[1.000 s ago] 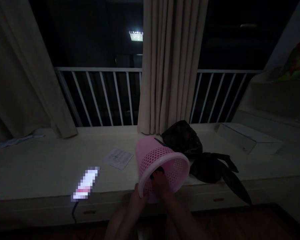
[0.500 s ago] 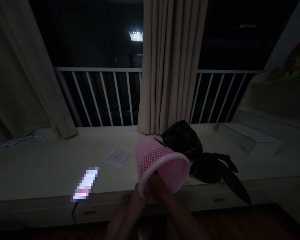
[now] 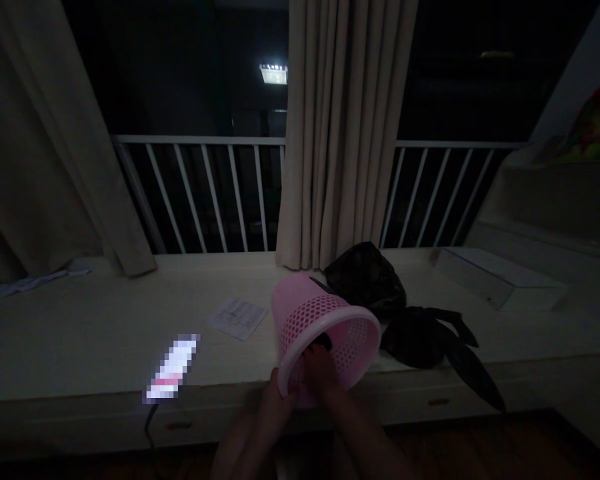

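A pink plastic wastebasket (image 3: pixel 300 300) with a band of round holes lies tilted at the front of the sill, its mouth facing me. My left hand (image 3: pixel 279 395) is closed around the near left edge of its rim. Inside the mouth is my right hand (image 3: pixel 321 365), its fingers bent and dim, against a small black thing (image 3: pixel 323 341) whose kind I cannot make out. Right behind the basket sits a bulging black plastic bag (image 3: pixel 367 277). A second black bag (image 3: pixel 415 339), knotted with long loose ends, lies to the right.
On the wide white sill (image 3: pixel 105 333) are a sheet of paper (image 3: pixel 237 318) and a bright, blurred-out phone-like object (image 3: pixel 174 367) with a cable. A white box (image 3: pixel 503 277) stands at right. Beige curtains (image 3: pixel 347 133) and a white railing (image 3: pixel 205 141) are behind. The room is dark.
Within the basket my right hand has shifted slightly, and more of the black thing shows by its fingers. The basket and my left hand stay almost in place.
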Action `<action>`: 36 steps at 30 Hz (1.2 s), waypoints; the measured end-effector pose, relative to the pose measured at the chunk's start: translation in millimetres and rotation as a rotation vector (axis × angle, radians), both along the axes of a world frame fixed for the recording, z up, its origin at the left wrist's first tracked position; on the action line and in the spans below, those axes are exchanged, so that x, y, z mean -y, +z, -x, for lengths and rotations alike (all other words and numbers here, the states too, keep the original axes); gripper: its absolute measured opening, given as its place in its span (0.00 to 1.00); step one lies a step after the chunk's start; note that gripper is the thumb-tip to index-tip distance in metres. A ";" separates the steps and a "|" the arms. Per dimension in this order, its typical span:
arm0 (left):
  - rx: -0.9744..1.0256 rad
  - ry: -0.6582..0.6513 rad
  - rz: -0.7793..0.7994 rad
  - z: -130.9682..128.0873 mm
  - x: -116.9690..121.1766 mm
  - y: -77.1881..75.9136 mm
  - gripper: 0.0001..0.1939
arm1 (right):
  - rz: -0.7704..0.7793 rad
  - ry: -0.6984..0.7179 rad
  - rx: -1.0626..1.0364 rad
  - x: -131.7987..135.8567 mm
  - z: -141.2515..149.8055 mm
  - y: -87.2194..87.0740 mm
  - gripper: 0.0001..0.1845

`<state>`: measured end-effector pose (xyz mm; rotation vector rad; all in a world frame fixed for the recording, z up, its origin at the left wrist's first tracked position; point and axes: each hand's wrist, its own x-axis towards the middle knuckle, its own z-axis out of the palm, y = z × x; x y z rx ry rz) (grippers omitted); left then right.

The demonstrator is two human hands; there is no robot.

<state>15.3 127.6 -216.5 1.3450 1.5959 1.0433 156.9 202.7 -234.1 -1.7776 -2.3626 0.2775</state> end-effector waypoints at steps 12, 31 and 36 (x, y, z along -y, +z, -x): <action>-0.005 0.039 0.007 -5.0 0.6 0.1 0.19 | 0.036 0.065 -0.038 -3.8 -4.0 -5.0 0.23; 0.048 0.004 -0.005 -1.7 -0.3 0.4 0.24 | 0.056 0.199 -0.214 9.4 4.4 13.8 0.22; 0.072 0.003 0.007 -2.1 1.1 4.3 0.23 | 0.092 0.157 -0.214 11.2 5.9 21.2 0.24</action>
